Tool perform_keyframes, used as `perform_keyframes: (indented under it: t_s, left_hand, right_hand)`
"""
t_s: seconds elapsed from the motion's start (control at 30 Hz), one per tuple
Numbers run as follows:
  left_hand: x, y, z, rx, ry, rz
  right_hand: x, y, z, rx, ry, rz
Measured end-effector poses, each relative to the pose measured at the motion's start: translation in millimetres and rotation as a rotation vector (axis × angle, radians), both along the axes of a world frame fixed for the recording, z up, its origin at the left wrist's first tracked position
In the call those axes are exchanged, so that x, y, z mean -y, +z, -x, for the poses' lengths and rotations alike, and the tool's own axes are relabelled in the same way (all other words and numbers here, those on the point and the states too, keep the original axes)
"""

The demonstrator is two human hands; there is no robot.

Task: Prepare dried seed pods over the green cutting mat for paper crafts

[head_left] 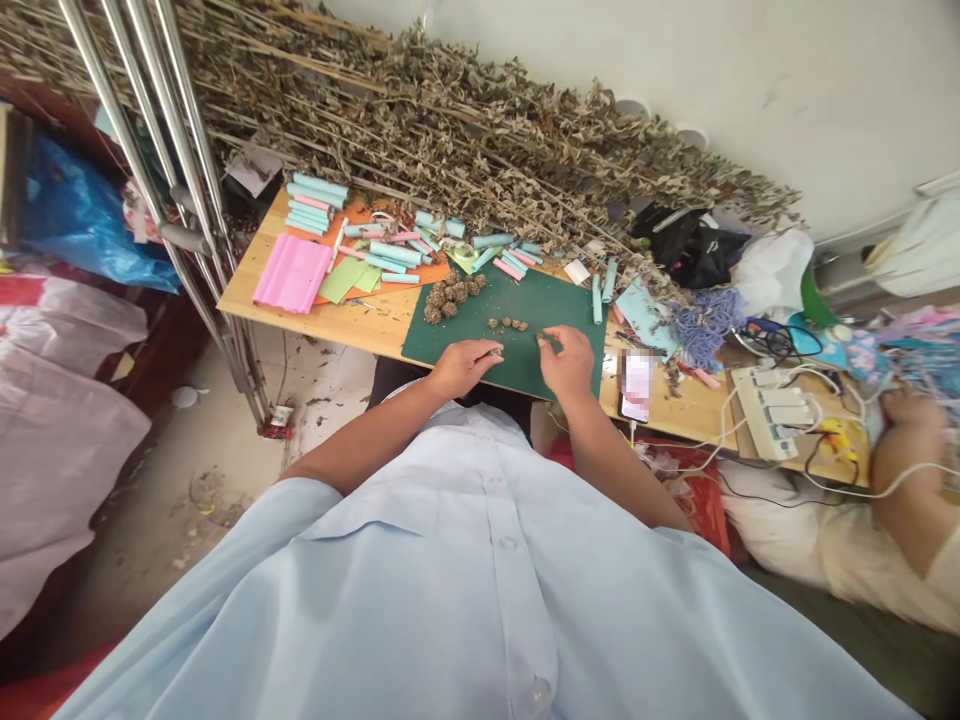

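Observation:
Low over the near edge of a green cutting mat (517,372), my left hand (463,368) is closed in a pinch. A small brownish crumbly piece (496,352) shows at its fingertips. To its right, my right hand (567,364) is also closed, thumb against fingers; whatever is in that pinch is too small to make out. Between and beyond the hands, several small brown balls (514,324) lie in a short row. Farther back on the mat's left is a heap of larger rough brown balls (450,296).
Blue and pink paper rolls (395,254) and a pink sheet (292,273) lie left. Dried plant stalks (450,120) pile along the back. A phone (636,386), power strip (766,412) and cables are right. Metal crutches (176,200) stand left. Another person's arm (911,470) is far right.

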State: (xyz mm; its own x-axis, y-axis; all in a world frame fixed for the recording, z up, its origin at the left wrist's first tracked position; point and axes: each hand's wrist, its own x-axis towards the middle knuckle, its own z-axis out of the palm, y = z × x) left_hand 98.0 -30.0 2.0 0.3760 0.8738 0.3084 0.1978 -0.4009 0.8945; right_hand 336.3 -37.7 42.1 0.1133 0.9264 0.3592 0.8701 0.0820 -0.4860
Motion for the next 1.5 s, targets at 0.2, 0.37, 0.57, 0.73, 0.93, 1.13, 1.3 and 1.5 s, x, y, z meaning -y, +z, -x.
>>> perform_keyframes:
  t_s: [0.2,0.37,0.57,0.73,0.93,1.13,1.3,1.5]
  left_hand:
    - [0.3,4.8,1.1,-0.021,-0.002,0.010]
    - [0.1,6.6,1.7,-0.024,-0.015,0.014]
    - [-0.3,6.0,0.7,-0.031,-0.022,0.025]
    - [-0.1,7.8,2.4,-0.040,-0.041,0.012]
    - [-0.1,10.2,4.2,-0.049,-0.067,-0.019]
    - [-0.3,7.4,3.3,-0.045,-0.072,-0.038]
    - [-0.5,4.8,3.3,-0.046,-0.080,-0.053]
    - [-1.3,-0.9,1.9,-0.021,-0.078,-0.049]
  right_hand:
    - [-17.8,-22.0,-23.7,0.127,0.063,0.096]
    - [-18.1,-19.5,-12.5,0.205,0.050,0.100]
    - [-8.1,-1.1,5.6,0.049,0.099,0.033]
    - [14.8,27.8,35.8,-0.141,0.272,0.067]
    - [20.1,39.5,51.9,-0.034,0.388,0.103]
    - [19.5,39.6,52.9,-0.042,0.451,0.086]
    - [23.1,42.9,54.0,-0.003,0.422,0.121]
    - [22.2,48.1,54.3,0.047,0.449,0.137]
